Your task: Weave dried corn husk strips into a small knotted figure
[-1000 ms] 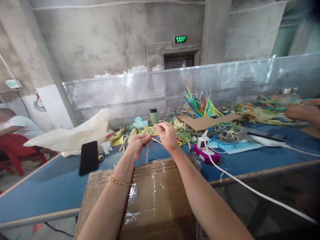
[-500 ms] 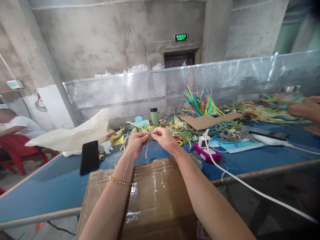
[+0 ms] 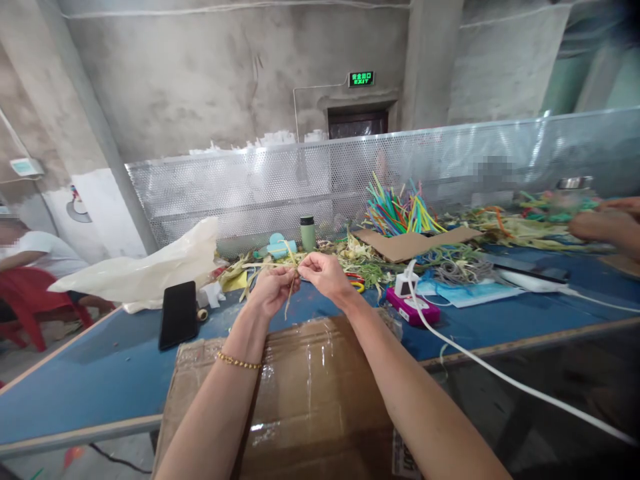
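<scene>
Above the far edge of a taped cardboard box (image 3: 300, 387), my left hand (image 3: 273, 288) and my right hand (image 3: 324, 273) meet, fingertips nearly touching. Both are closed in a pinch on thin, straw-coloured strips (image 3: 289, 303) that look like dried husk. One loose end hangs below my left fingers, and other ends stick up and out to the left. The spot where the strips cross is mostly hidden by my fingers. Behind my hands lies a heap of pale green and yellow husk strips (image 3: 357, 252) on the blue table.
On the blue table (image 3: 100, 387) lie a black phone (image 3: 179, 313), a cream plastic sheet (image 3: 150, 267), a green bottle (image 3: 307, 233) and a purple box with a charger (image 3: 413, 308). A white cable (image 3: 500, 377) crosses the right side. Another person's hands (image 3: 607, 223) work at far right.
My left hand has turned slightly, and the hanging strip end has swung a little left. Both hands keep their pinch. The whole view has shifted slightly.
</scene>
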A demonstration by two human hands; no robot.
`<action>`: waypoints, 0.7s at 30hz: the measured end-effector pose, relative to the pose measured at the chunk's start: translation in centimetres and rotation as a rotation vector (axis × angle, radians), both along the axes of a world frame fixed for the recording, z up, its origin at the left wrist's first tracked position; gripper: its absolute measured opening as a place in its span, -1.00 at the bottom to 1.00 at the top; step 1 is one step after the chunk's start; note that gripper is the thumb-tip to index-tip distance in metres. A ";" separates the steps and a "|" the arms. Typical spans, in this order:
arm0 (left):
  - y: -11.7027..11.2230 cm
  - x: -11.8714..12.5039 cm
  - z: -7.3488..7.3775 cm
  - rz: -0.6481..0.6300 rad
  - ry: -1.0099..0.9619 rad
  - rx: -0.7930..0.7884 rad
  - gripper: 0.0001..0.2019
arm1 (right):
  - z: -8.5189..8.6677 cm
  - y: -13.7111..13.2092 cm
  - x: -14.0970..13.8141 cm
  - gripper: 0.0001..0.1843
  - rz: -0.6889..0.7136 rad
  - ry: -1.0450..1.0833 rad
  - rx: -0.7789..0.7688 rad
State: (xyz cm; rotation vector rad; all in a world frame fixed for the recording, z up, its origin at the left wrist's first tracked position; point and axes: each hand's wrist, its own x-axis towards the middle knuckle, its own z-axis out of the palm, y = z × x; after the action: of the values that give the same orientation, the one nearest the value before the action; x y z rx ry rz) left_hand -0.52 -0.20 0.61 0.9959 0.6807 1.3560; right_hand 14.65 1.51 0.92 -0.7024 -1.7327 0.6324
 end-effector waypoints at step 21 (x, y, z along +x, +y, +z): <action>-0.1 0.5 -0.3 0.104 0.119 0.307 -0.71 | 0.0 0.6 0.4 -0.74 0.060 0.157 -0.058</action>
State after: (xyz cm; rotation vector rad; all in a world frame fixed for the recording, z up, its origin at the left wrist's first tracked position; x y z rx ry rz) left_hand -0.06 -0.32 0.34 1.3090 0.6308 1.5319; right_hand 15.06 2.08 0.95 -0.6263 -1.5999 0.7618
